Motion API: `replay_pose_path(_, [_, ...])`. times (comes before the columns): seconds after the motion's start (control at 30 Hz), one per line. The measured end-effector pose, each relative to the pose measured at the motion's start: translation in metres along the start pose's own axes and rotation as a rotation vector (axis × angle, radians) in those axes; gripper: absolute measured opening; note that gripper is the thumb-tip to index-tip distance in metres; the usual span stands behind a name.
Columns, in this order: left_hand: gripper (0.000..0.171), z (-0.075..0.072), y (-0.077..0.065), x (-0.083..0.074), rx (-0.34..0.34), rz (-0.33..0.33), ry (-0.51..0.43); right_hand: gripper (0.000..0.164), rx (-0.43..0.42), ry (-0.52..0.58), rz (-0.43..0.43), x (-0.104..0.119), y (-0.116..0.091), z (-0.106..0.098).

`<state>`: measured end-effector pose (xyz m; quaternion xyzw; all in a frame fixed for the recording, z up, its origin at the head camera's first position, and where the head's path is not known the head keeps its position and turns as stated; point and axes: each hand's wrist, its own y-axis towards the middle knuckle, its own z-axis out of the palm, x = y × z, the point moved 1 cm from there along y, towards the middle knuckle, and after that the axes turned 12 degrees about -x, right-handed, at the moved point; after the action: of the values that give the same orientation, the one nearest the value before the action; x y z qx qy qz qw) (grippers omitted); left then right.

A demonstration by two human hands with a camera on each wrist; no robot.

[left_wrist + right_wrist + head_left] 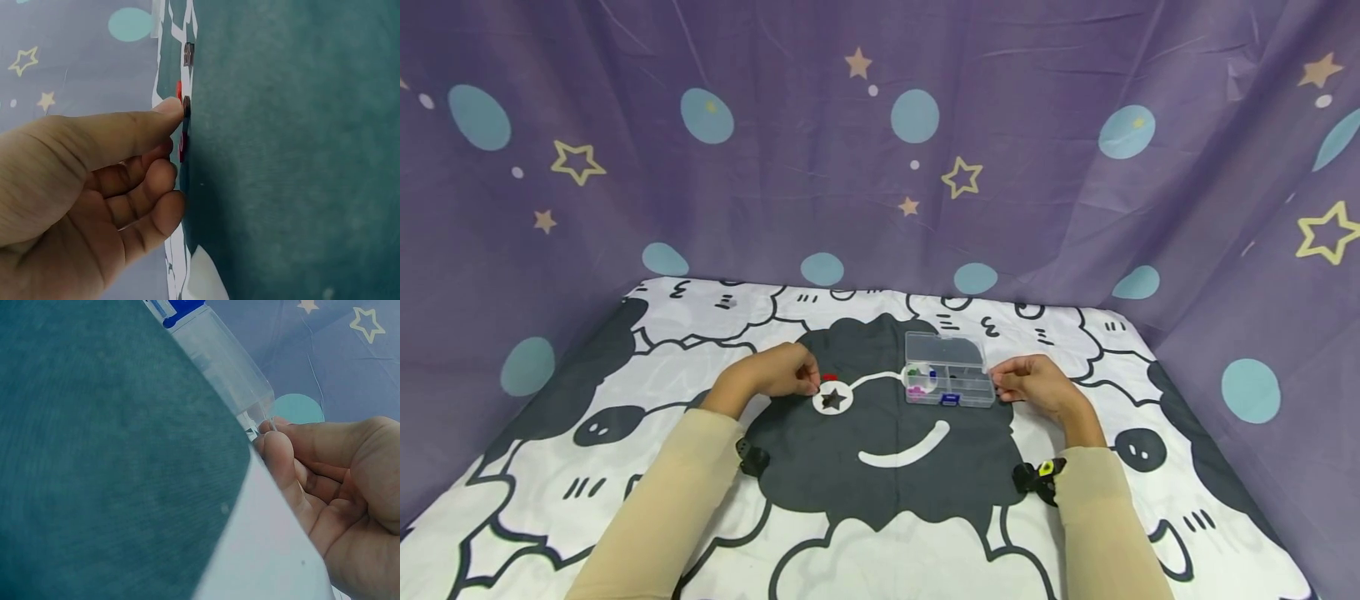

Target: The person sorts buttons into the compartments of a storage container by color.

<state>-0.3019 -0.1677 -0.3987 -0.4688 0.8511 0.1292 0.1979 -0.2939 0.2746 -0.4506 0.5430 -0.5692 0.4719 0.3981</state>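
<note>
A clear plastic compartment box (950, 385) lies on the printed sheet with its lid (947, 348) raised at the back. Small green, blue and pink pieces show in its left compartments. My right hand (1037, 385) pinches the box at its right edge; in the right wrist view, thumb and forefinger meet at its corner. To the left, my left hand (784, 371) has its fingers bent low over the sheet, beside a small red piece (830, 377). The left wrist view shows a small dark piece (187, 106) at the thumb tip; whether it is pinched is unclear. A magenta-red piece (182, 147) lies just below.
Another small dark piece (189, 54) lies farther along the sheet. A dark star shape (832, 401) sits on a white printed circle. The cartoon-patterned sheet (895, 550) covers the surface, and a purple curtain (820, 183) hangs behind and at the sides.
</note>
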Motion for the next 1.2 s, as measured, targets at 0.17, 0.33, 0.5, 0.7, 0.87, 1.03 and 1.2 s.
replay_pose_path(0.17, [0.006, 0.0013, -0.001, -0.0002, 0.004, -0.014, -0.015, 0.025, -0.005, -0.011, -0.003, 0.0002, -0.0003, -0.0009])
replay_pose_path(0.33, [0.006, 0.0025, 0.0005, -0.0001, 0.008, -0.031, -0.018, 0.025, -0.016, -0.021, 0.005, 0.0004, 0.0002, -0.0015])
replay_pose_path(0.5, [0.006, 0.0033, 0.0017, 0.0019, 0.013, -0.034, -0.016, 0.026, -0.017, -0.024, 0.009, 0.0006, 0.0005, -0.0015])
replay_pose_path(0.7, [0.008, 0.0038, 0.002, 0.0051, 0.013, -0.015, -0.017, 0.027, -0.008, -0.03, 0.002, 0.0008, 0.001, -0.002])
replay_pose_path(0.87, [0.006, 0.0035, 0.0009, 0.0069, 0.011, -0.03, -0.039, 0.026, -0.006, -0.035, 0.002, 0.0011, 0.0011, -0.0022])
replay_pose_path(1.03, [0.004, 0.0012, 0.0002, 0.006, -0.03, -0.063, -0.09, 0.026, -0.005, -0.03, 0.007, 0.0005, 0.0013, -0.0022])
replay_pose_path(1.2, [0.004, 0.0, 0.0019, 0.0038, -0.098, -0.044, -0.119, 0.025, 0.001, -0.014, 0.009, 0.0007, 0.0001, -0.0008])
